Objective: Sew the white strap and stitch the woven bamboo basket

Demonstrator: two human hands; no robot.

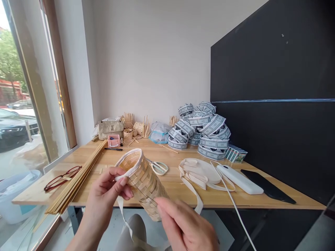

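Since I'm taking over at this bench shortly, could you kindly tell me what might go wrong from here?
The white cotton tape trailing from the rim of the cylindrical woven bamboo basket hangs loose, so it could slip or twist in the left hand. The long pale bamboo strips overhang the light wooden table and might get knocked off.

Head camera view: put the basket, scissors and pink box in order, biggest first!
Woven basket first, though it's nearest the camera. Scissors and pink box look alike; the box is farther away, so I can't rank them.
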